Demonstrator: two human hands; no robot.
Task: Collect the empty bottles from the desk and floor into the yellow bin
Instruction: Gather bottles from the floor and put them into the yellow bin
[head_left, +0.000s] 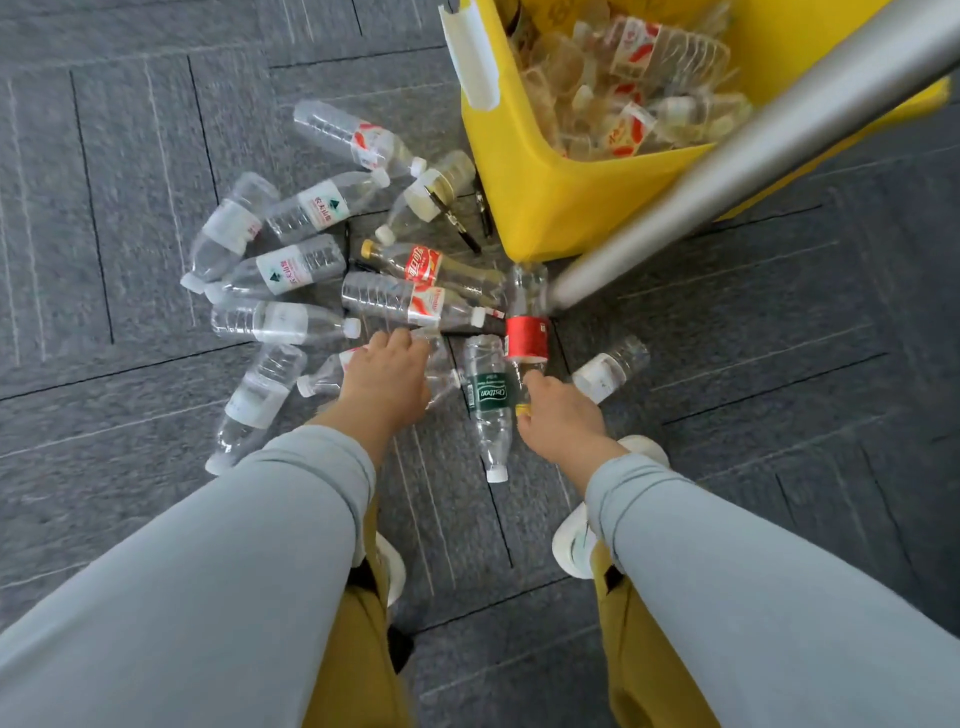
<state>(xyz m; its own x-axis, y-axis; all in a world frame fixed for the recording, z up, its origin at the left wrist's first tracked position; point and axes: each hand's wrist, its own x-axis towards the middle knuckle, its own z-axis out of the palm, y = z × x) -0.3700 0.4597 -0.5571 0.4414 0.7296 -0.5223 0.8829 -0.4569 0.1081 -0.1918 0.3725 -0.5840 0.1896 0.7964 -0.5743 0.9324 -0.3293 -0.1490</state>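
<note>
R hand (558, 415) held red-label bottle (527, 338) at its neck. L hand (387, 376) curled fingers over a clear bottle (440, 371), grip unclear. Empties looked light, crushable; necks grip best.

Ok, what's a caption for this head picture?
Right hand holds a red-label bottle; left hand reaches into the pile beside the yellow bin.

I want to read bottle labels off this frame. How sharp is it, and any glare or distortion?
Head view: print on the green-labelled bottle is legible at centre; the carpet at the left edge and bottles in the yellow bin smear with motion blur; the metal leg is soft; light is even, no harsh glare; the wide-angle lens bows the carpet seams.
</note>
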